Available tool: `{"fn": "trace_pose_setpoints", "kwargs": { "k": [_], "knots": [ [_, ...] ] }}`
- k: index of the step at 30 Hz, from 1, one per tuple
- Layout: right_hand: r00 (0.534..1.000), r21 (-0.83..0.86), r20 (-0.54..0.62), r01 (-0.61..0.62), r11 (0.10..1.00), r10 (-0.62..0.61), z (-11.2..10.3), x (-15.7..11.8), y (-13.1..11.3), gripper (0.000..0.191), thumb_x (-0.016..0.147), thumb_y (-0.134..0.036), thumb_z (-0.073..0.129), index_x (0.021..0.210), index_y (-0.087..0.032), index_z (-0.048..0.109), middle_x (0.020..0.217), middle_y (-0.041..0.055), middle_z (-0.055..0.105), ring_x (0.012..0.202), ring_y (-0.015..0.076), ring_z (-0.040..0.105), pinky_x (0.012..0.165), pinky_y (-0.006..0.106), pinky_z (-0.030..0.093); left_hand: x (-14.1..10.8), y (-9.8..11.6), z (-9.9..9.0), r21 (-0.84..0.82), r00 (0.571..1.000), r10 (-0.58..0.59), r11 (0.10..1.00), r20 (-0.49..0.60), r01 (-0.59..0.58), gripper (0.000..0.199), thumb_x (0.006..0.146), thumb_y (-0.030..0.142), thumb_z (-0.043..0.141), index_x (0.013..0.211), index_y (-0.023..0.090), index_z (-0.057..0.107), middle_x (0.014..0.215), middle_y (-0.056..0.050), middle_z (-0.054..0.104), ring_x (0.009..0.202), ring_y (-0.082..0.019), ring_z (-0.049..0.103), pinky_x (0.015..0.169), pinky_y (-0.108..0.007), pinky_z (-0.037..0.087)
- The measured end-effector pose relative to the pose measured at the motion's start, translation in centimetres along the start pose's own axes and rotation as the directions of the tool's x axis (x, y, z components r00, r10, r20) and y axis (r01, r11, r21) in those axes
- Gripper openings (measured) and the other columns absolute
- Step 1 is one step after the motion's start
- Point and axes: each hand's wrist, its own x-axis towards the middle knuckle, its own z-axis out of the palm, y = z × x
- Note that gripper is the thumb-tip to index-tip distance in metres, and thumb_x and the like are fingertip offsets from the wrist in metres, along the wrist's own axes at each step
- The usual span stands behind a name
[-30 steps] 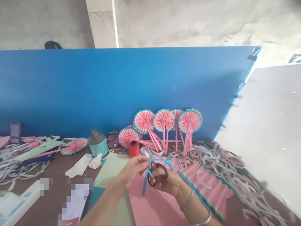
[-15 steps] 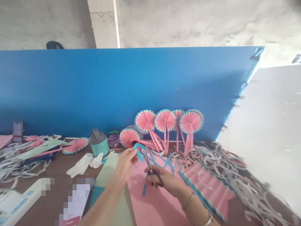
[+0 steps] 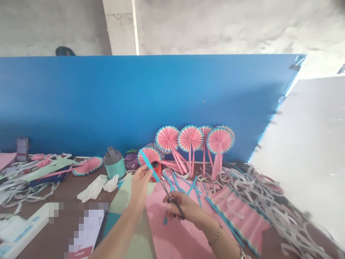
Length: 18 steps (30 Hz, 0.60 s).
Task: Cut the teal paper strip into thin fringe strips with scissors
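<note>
Between the thumb and fingers of my left hand (image 3: 140,185) is a blue paper strip (image 3: 147,163), slanting down to the right. My right hand (image 3: 182,208) grips a pair of scissors (image 3: 169,196), fingers in the dark handles, blades pointing up and left toward the strip's lower end. Whether the blades touch the strip I cannot tell. Beneath both hands lie pink paper sheets (image 3: 178,237), with several loose blue strips (image 3: 192,186) on and behind them. A pleated pink paper piece with blue edges (image 3: 238,216) lies to the right of my right hand.
Several round pink paper fans (image 3: 191,139) lean against the blue partition (image 3: 121,97). A teal cup (image 3: 115,167), a purple pot (image 3: 131,161) and a red object (image 3: 156,171) stand near it. White paper strips (image 3: 269,201) heap up at right. A white power strip (image 3: 27,230) lies left.
The blue strip, bent over before, now stands out straight from my left hand. My left hand has shifted slightly left, and the scissors have moved a little down and left.
</note>
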Motion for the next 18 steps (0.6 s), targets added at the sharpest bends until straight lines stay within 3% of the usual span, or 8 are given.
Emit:
{"fn": "trace_pose_setpoints", "kwargs": {
  "k": [4, 13, 18],
  "knots": [
    [1.0, 0.026, -0.02, 0.014, 1.0, -0.014, 0.28, 0.22, 0.11, 0.072, 0.065, -0.06, 0.066, 0.106, -0.005, 0.042, 0.081, 0.0106, 0.058, 0.062, 0.0051, 0.051, 0.047, 0.011, 0.029, 0.03, -0.73, 0.29, 0.03, 0.999, 0.027, 0.999, 0.034, -0.028, 0.053, 0.068, 0.041, 0.068, 0.11, 0.013, 0.053, 0.093, -0.007, 0.061, 0.077, -0.012, 0.057, 0.069, -0.021, 0.045],
    [0.994, 0.093, -0.108, 0.02, 0.995, -0.01, 0.63, 0.27, -0.28, 0.065, 0.058, -0.048, 0.075, 0.097, -0.003, 0.049, 0.071, 0.0064, 0.055, 0.057, 0.0079, 0.053, 0.046, 0.012, 0.032, -0.69, -0.67, 0.76, 0.027, 0.997, -0.03, 0.999, 0.068, 0.028, 0.054, 0.066, 0.042, 0.069, 0.107, 0.011, 0.054, 0.096, -0.01, 0.06, 0.085, -0.017, 0.058, 0.078, -0.028, 0.048],
    [0.99, 0.041, -0.144, 0.005, 0.999, 0.001, 0.62, 0.35, -0.25, 0.07, 0.057, -0.057, 0.072, 0.097, -0.003, 0.051, 0.069, 0.0063, 0.055, 0.052, 0.0052, 0.049, 0.044, 0.012, 0.031, -0.6, -0.99, 0.79, 0.07, 0.996, -0.052, 0.996, 0.07, 0.047, 0.055, 0.066, 0.045, 0.068, 0.107, 0.012, 0.054, 0.097, -0.01, 0.06, 0.083, -0.017, 0.059, 0.074, -0.027, 0.047]
  ]
}}
